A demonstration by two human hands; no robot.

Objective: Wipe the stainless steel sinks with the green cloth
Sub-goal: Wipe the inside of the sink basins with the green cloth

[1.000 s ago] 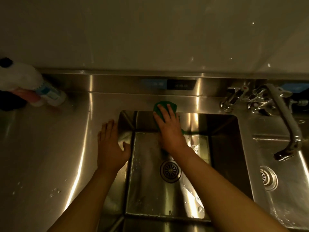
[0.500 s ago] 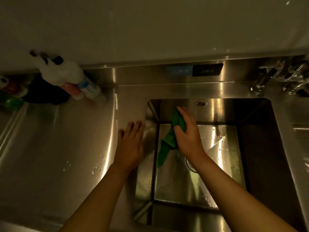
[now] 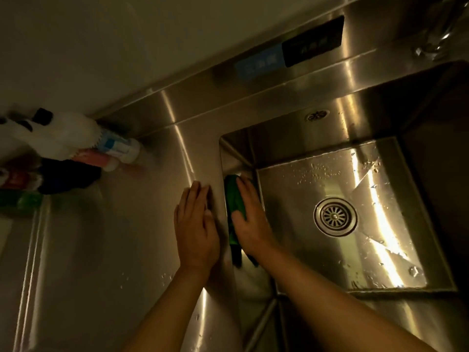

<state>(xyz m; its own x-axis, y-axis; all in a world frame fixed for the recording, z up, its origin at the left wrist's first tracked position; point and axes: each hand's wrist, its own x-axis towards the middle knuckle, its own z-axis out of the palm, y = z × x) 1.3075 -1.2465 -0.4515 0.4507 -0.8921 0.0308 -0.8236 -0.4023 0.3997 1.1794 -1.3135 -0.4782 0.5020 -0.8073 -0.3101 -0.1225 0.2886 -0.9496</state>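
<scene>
The flat-fingered right hand [image 3: 250, 219] is pressing the green cloth [image 3: 234, 196] on the nine-o'clock wall of the sink [image 3: 229, 153], the open left hand [image 3: 195, 224] bracing on the tabletop [image 3: 127, 237]. Firm, overlapping strokes would suit.

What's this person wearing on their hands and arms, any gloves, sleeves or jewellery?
Nothing visible. The left hand and right hand are gloveless; left forearm and right forearm are bare to the frame edge, no sleeves. No watch, bracelet or ring shows, though the light is dim.

Dim warm light, glare streaks on the wet sink [image 3: 355, 174], blurred, bowed edges.
</scene>
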